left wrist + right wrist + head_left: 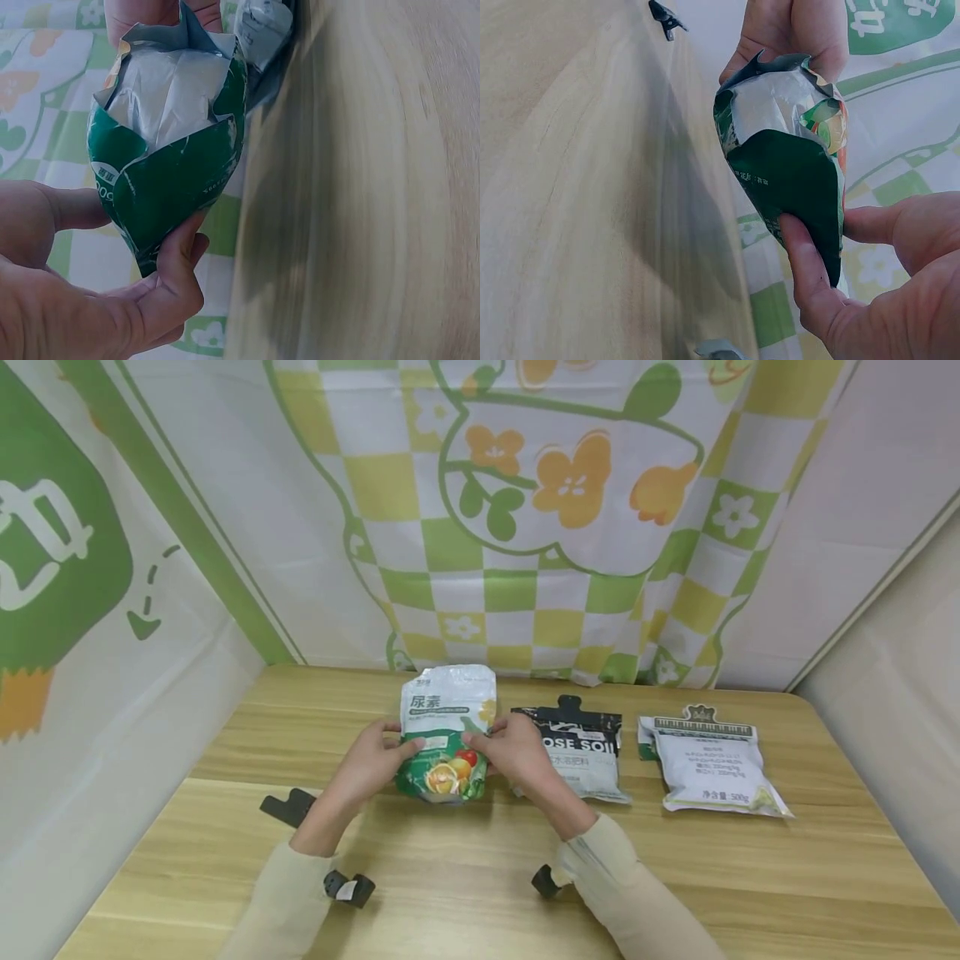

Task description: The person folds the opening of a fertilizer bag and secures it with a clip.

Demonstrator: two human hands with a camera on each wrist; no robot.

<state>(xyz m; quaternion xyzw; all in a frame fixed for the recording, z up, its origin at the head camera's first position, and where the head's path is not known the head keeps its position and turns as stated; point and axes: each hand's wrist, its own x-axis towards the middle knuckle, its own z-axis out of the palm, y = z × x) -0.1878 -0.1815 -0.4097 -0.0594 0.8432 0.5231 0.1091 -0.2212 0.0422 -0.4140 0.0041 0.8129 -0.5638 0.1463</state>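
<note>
A green and white urea fertilizer pouch [444, 739], with fruit and vegetables printed on its front, is held up over the table's middle. My left hand [367, 762] pinches its left side, thumb on the front and fingers behind. On the opposite side, my right hand [517, 752] grips the pouch the same way. Both wrist views show the creased silvery base of the pouch [165, 90], framed by green film. A black clip [288, 808] lies on the table beside my left forearm; the right wrist view also catches this clip [666, 20].
Right of the pouch lies a black and grey bag [573, 768] with a black clip on its top. Farther right is a white bag [712, 768] closed by a piano-patterned clip [701, 725]. A patterned curtain [525, 585] hangs behind the wooden table [465, 877].
</note>
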